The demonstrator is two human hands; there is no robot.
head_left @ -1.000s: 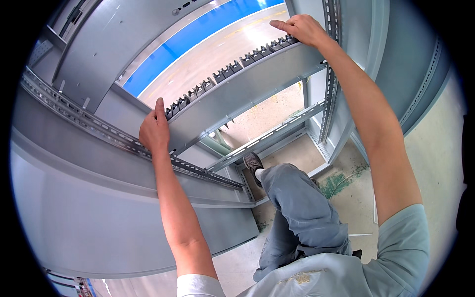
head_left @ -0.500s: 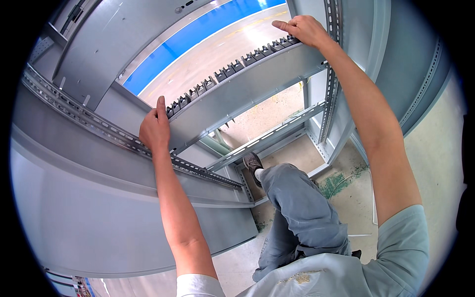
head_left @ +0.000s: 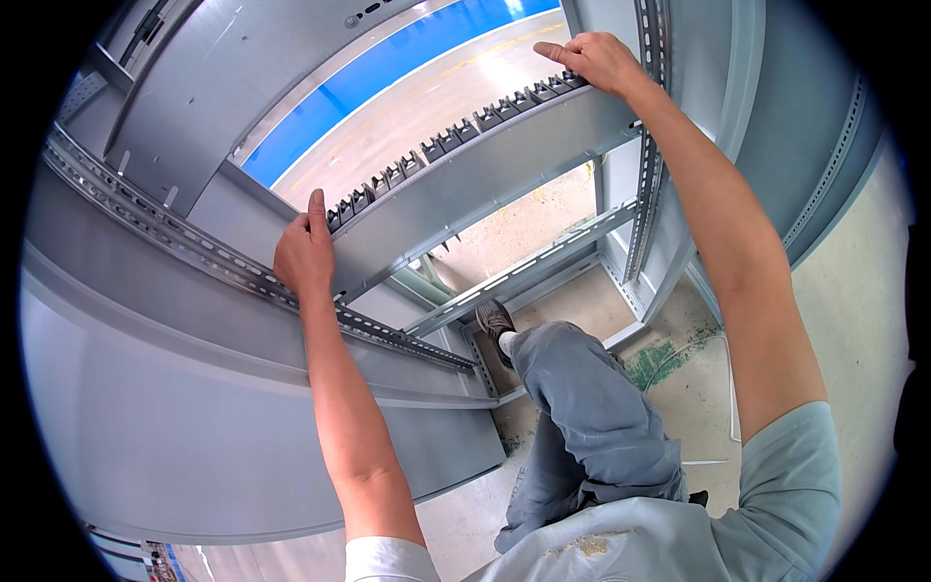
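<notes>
A long grey sheet-metal panel point(head_left: 485, 181) spans the cabinet frame, tilted up toward the right. Along its upper edge runs a row of black clip-like parts point(head_left: 444, 145) with small metal tips. My left hand point(head_left: 304, 254) grips the panel's left end, thumb pointing up and the other fingers mostly hidden. At the upper right end, my right hand point(head_left: 603, 64) holds the panel, its thumb stretched left above the row of clips and its fingers partly out of sight. Both my arms are extended.
Perforated rails stand at the left point(head_left: 194, 242) and right point(head_left: 652, 155) of the panel. A slotted crossbar point(head_left: 524, 269) lies below it. My shoe point(head_left: 495, 328) is inside the cabinet base. Side panels point(head_left: 233, 456) flank the frame, and a thin white strip point(head_left: 731, 388) lies on the floor.
</notes>
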